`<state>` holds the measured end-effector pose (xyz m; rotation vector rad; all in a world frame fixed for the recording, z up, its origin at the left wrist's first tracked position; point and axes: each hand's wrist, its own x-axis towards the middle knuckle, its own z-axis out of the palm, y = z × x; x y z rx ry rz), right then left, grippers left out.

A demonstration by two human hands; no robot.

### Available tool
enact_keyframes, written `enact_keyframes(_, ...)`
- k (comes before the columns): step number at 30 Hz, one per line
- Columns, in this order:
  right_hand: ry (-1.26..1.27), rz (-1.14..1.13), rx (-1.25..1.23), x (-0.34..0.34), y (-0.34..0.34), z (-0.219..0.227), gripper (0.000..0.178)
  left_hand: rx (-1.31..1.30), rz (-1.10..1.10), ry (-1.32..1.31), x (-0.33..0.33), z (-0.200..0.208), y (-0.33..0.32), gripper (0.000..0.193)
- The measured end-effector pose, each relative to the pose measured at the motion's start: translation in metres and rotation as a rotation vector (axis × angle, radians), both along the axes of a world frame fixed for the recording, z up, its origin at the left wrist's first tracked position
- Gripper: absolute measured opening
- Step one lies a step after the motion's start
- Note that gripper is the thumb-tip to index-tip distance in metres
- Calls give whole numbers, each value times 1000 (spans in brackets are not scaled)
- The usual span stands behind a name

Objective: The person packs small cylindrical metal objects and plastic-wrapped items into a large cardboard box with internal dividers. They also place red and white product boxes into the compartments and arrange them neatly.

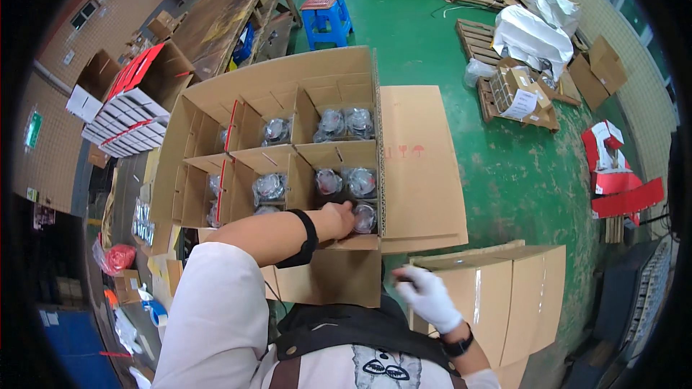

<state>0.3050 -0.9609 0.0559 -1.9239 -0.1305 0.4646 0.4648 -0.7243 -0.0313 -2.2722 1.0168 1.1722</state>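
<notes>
A large open carton (169,166) with cardboard dividers stands in front of me. Its compartments hold several round parts in clear plastic wrap (269,186). My left hand (336,220), bare, reaches down into the near right compartment with its fingers curled. Right beside those fingers is a wrapped round part (365,218); two more lie farther back in that compartment. Whatever is under the hand is hidden. My right hand (430,300), in a white glove, hovers right of the carton with fingers loosely bent and apart, holding nothing visible.
The carton's flap (422,173) hangs out to the right. Closed cartons (497,302) stand beside my right hand. At left are a worktable (216,14) and stacked white-and-red boxes (137,115). Blue stools (324,18) stand beyond, and loaded pallets (476,47) at far right.
</notes>
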Motion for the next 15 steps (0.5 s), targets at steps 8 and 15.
enact_keyframes(8, 227, 965, -358, 24, 41, -62, 54, -17, -27, -123, 8, -17, -15, 30)
enact_keyframes(15, 248, 809, -91, 57, -55, -16, 49, -193, 191, -62, 11, 22, -16, 23)
